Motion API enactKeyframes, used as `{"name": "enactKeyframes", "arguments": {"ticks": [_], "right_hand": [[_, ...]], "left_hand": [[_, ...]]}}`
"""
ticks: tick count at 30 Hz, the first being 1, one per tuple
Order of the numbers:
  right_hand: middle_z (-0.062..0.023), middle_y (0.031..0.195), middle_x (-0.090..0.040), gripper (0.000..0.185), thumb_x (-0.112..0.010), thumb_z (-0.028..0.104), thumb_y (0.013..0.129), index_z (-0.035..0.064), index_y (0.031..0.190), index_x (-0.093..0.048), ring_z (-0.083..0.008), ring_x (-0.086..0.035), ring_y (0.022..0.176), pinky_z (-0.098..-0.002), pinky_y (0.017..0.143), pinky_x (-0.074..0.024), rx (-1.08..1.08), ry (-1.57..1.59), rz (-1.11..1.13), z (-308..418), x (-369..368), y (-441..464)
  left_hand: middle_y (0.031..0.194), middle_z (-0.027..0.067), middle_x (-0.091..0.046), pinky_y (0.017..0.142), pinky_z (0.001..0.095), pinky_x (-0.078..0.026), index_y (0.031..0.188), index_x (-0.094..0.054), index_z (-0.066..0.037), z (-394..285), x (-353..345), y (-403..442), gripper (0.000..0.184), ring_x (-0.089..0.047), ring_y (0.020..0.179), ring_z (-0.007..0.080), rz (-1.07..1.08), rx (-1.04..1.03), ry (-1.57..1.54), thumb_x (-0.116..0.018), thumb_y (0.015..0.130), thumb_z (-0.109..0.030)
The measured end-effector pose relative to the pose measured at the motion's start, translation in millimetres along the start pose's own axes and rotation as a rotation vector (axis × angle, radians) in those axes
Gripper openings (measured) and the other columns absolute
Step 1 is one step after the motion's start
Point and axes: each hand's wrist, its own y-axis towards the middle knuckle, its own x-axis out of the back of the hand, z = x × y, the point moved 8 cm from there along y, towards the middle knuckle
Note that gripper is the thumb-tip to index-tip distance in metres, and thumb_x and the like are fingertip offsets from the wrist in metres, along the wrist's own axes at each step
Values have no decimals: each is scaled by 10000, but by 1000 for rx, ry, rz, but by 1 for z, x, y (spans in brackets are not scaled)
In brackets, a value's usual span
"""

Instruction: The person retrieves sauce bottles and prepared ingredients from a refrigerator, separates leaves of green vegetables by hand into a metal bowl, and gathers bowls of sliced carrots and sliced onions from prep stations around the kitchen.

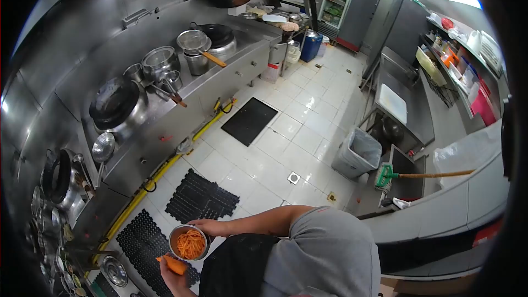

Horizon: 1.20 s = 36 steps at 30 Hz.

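Observation:
A round metal bowl [173, 238] filled with orange strips [191, 244], which look like shredded carrot, is near the bottom of the view. My right hand [209, 227] grips the bowl by its upper right rim. Just below and left of the bowl, my left hand [172, 279] is closed on an orange carrot piece [175, 265]. The carrot piece is close to the lower edge of the bowl. Parts of the fingers of both hands are hidden.
A steel stove counter [165, 113] with woks, pots and strainers runs along the left. Black mats [201, 199] lie on the tiled floor. At the right stand a lined bin [357, 153], a green broom [386, 176] and a sink counter [423, 115].

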Motion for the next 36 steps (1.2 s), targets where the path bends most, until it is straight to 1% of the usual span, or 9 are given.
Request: {"name": "enactKeyframes", "arguments": {"ticks": [2,4,6,8,9,12,16,29,36], "right_hand": [[-124,1458,-656,477,-498,268,1130,-5,1516,-569,-214,-595,1372,-347,1176,-472,-24,10,17,9,12,35],[-55,1119,-757,529,-422,386,1133,200,1626,-461,-123,-703,666,-279,525,-578,8,-233,106,6,23,81],[-50,1089,-756,523,-421,381,1134,197,1620,-474,-117,-671,626,-269,501,-547,13,-225,112,9,30,113],[-55,1099,-754,494,-411,363,1139,194,1588,-525,-129,-685,678,-296,511,-548,6,-193,160,-18,30,165],[-130,1458,-652,448,-445,297,1153,86,1527,-571,-247,-653,1292,-447,1117,-533,-140,-83,53,26,10,152],[-94,1268,-707,378,-608,338,1083,129,1394,-660,-209,-667,1191,-381,858,-614,-103,-480,134,-20,18,202],[-97,1455,-640,525,-556,436,1091,129,1516,-563,-276,-619,1330,-478,1066,-550,-324,-72,260,-88,11,261],[-77,1538,-580,496,-524,377,1123,134,1555,-506,-290,-561,1392,-514,1101,-530,-648,-214,698,-213,-230,286],[-84,1483,-626,528,-601,404,1088,138,1539,-526,-317,-606,1343,-556,1121,-520,-618,-378,856,-231,-315,297]], "left_hand": [[1168,98,-644,938,420,-573,1235,-564,-35,-15,-3,24,357,-664,1065,239,63,22,24,-534,1125,-374],[1122,85,-654,904,404,-580,1217,-578,-46,-30,0,38,339,-673,1017,228,51,-14,-20,-546,1115,-368],[1076,72,-664,870,387,-587,1199,-592,-57,-36,15,44,321,-683,969,216,7,-42,-79,-557,1105,-362],[1057,76,-685,809,400,-593,1231,-641,-77,-43,42,55,320,-689,939,227,7,-98,-252,-588,1081,-354],[1074,78,-713,829,427,-608,1217,-662,-88,-53,49,58,301,-714,975,241,-15,-151,-324,-607,1061,-338],[1115,95,-715,898,470,-612,1351,-639,-72,-71,46,6,414,-714,1024,277,5,-304,-501,-634,1030,-334],[1190,129,-690,1043,498,-559,1339,-591,-52,-72,126,-57,356,-692,1109,309,-81,-604,-696,-607,1087,-303],[1251,105,-650,982,367,-549,1387,-539,21,15,497,-395,515,-658,1135,201,-1870,-1077,-676,-808,993,-172],[1356,139,-615,1077,560,-502,1416,-506,-24,30,668,-423,495,-627,1207,276,-1490,-1454,-1158,-673,1074,-341]]}}
